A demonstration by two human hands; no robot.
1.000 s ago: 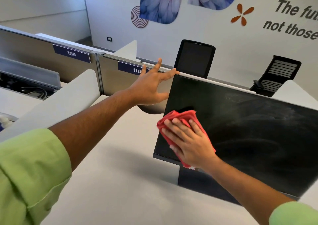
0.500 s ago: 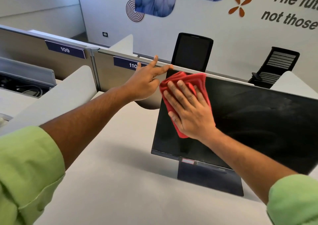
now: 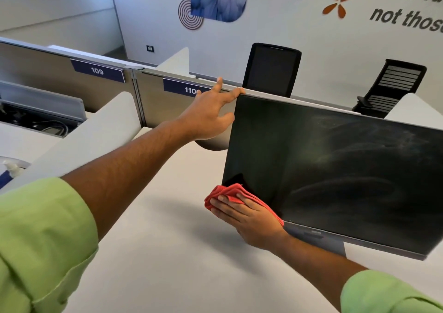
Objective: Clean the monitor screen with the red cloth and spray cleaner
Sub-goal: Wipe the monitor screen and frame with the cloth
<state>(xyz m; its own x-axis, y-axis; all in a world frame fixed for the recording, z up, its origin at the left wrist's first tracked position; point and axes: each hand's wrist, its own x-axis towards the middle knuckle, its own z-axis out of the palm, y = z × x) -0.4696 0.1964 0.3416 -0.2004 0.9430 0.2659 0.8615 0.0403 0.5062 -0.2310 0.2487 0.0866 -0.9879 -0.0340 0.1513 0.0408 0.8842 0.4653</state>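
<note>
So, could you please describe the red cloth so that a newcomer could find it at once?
Start at the big black monitor on the white desk. Go to its lower left corner, where the right hand presses flat. The crumpled red cloth under those fingers is the only red thing there.

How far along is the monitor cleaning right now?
Partly done. The left strip of the monitor screen looks dark and streak-free. In hand: the right hand presses the red cloth on the lower left corner while the left hand steadies the upper left corner. Left: hazy smears across the middle and right of the screen.
</note>
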